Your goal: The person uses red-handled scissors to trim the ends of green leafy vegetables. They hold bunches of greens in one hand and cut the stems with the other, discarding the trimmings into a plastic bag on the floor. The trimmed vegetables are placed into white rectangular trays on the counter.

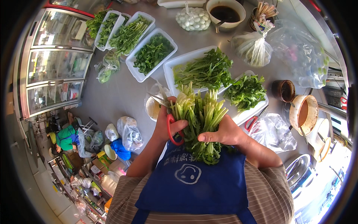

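A big bunch of leafy greens (205,112) is held between both hands in front of the blue apron, with its cut stem ends pointing away from me and its leaves towards me. My left hand (170,123) grips the bunch's left side and also holds red-handled scissors (170,127), their metal blades pointing up and left. Around the right side of the bunch closes my right hand (223,133), thumb across the stems. Just beyond lies a white plastic tray (169,70) of similar greens (207,70). More leafy greens (246,91) lie on another white tray (261,107) at the right.
Tubs of greens (130,60) stand at the back left, near a glass-fronted cabinet (56,64). Bagged eggs (193,19), a bowl of dark liquid (243,14) and tied bags (253,49) stand farther back. Sauce pots (314,109) and a second red-handled tool (251,123) are right. A person (67,140) is at lower left.
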### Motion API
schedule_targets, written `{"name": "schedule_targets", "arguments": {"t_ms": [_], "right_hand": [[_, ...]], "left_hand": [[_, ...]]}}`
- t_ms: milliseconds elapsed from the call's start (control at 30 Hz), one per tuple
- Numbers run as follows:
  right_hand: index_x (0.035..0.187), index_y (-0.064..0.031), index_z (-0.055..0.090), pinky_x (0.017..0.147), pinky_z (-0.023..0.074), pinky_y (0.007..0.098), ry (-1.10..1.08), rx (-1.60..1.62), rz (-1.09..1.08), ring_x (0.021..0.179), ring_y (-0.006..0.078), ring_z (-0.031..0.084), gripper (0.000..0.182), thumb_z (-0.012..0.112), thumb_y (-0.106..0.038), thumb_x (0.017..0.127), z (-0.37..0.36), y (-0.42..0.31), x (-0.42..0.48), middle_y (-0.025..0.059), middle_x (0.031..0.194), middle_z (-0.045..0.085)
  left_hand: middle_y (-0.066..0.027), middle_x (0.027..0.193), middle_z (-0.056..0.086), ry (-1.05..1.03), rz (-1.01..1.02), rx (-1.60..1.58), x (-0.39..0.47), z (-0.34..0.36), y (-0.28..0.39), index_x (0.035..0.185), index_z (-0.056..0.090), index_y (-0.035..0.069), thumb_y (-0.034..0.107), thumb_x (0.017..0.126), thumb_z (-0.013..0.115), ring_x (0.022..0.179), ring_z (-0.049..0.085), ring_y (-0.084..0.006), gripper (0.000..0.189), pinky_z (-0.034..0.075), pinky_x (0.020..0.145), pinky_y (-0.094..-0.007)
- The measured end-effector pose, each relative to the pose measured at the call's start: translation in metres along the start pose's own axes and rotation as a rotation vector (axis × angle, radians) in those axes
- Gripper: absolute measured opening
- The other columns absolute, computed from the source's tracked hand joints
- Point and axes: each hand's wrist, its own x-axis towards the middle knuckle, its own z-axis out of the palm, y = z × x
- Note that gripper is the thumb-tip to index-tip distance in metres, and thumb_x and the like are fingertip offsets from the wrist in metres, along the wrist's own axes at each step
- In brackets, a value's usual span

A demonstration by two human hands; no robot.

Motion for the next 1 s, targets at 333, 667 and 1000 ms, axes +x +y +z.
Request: {"name": "schedule_targets", "arguments": {"t_ms": [333, 667, 1000], "right_hand": [[0.134, 0.0026, 0.047, 0.101, 0.0456, 0.0357, 0.11, 0.19, -0.008, 0.114, 0.0226, 0.059, 0.064, 0.068, 0.005, 0.074, -0.001, 0.021, 0.004, 0.0117, 0.121, 0.062], [0.16, -0.005, -0.002, 0.12, 0.0224, 0.0408, -0.243, 0.473, -0.059, 0.145, 0.0289, 0.031, 0.122, 0.077, -0.012, 0.067, -0.003, 0.044, 0.025, 0.0175, 0.157, 0.029], [0.157, -0.0004, 0.016, 0.122, 0.0148, 0.0447, -0.348, 0.182, -0.215, 0.146, 0.0303, 0.03, 0.119, 0.087, -0.029, 0.066, 0.0, 0.03, 0.028, 0.018, 0.158, 0.032]], "left_hand": [[-0.0099, 0.122, 0.056, -0.034, 0.041, 0.045, 0.004, -0.007, 0.006, 0.133, 0.039, 0.003, 0.008, 0.07, 0.078, 0.114, 0.056, -0.0206, 0.074, 0.046, 0.101, -0.0375], [-0.0088, 0.119, 0.058, -0.156, 0.034, 0.097, -0.004, -0.014, -0.004, 0.126, 0.045, 0.004, 0.011, 0.064, 0.082, 0.113, 0.057, -0.0204, 0.073, 0.046, 0.099, -0.037], [-0.0104, 0.128, 0.057, -0.123, 0.156, 0.046, 0.001, -0.007, -0.01, 0.131, 0.047, 0.003, 0.003, 0.063, 0.093, 0.118, 0.058, -0.0209, 0.082, 0.046, 0.102, -0.0376]]}}
